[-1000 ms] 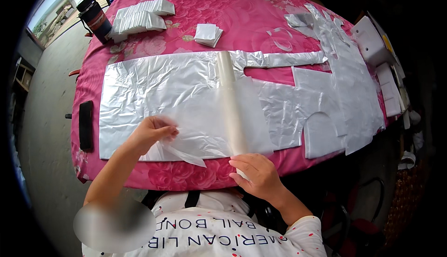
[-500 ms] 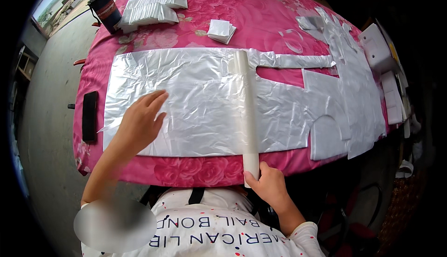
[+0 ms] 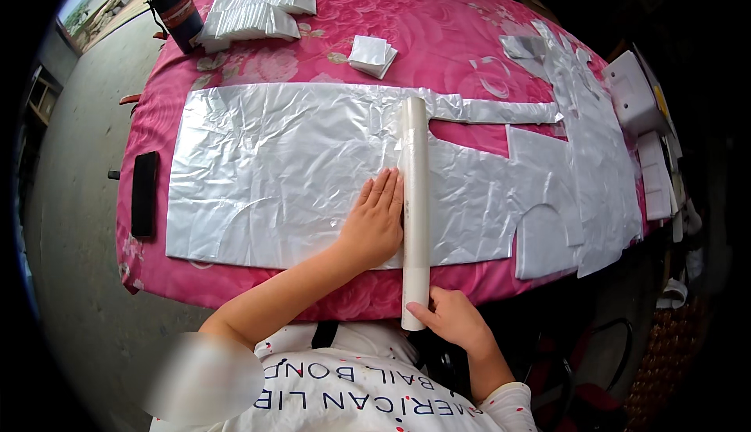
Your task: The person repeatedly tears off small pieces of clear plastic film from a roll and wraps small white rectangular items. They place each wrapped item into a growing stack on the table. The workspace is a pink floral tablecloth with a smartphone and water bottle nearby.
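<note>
A long, pale roll [image 3: 416, 197] wound with clear film lies crosswise on a thin, silvery-white plastic sheet [image 3: 266, 166]. The sheet is spread flat, creased, with a narrow strap-like strip reaching out at its far right. My left hand [image 3: 375, 225] rests palm down on the sheet, fingers stretched along the left side of the roll. Past the table's near edge sticks the roll's near end, and my right hand [image 3: 456, 319] grips it there, thumb on top. The fingers underneath are hidden.
A pink floral cloth [image 3: 438, 41] covers the table. A black phone [image 3: 144, 195] lies at left, a dark flask [image 3: 174, 14] stands far left. Folded white packets [image 3: 254, 21] and a smaller stack [image 3: 371, 55] lie at the back. More cut plastic [image 3: 606, 190] and a white box [image 3: 635, 92] are at right.
My left hand has moved right across the sheet and come down flat next to the roll. The roll, still in my right hand, has shifted slightly toward me.
</note>
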Motion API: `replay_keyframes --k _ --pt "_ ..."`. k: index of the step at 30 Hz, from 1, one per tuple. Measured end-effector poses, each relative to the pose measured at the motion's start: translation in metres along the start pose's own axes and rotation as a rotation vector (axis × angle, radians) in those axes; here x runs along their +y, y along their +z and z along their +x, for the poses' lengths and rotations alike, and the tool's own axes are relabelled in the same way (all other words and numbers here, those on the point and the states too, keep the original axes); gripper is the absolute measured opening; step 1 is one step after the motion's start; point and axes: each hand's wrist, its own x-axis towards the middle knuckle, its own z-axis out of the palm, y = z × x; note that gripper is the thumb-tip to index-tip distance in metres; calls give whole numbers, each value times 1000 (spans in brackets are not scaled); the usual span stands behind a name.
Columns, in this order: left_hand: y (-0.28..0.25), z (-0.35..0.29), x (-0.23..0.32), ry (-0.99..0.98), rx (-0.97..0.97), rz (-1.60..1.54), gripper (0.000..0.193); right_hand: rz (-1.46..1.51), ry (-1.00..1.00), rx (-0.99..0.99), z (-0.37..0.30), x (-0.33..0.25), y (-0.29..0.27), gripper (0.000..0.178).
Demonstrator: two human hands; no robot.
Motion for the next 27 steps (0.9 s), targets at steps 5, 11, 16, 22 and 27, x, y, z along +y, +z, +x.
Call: replay_keyframes --k 5,11,16,22,27 --pt "1 -1 -1 21 13 38 58 66 -81 -21 47 -16 -44 54" --pt "2 1 -2 55 23 75 57 88 -171 345 154 -47 -81 51" --pt "-3 2 0 49 11 68 56 1275 -151 163 240 -37 -94 35" --pt "-5 1 0 36 -17 62 57 1890 -405 329 262 -15 -146 22" --pt "-4 -1 0 40 12 38 58 1899 -722 528 220 29 -243 23"
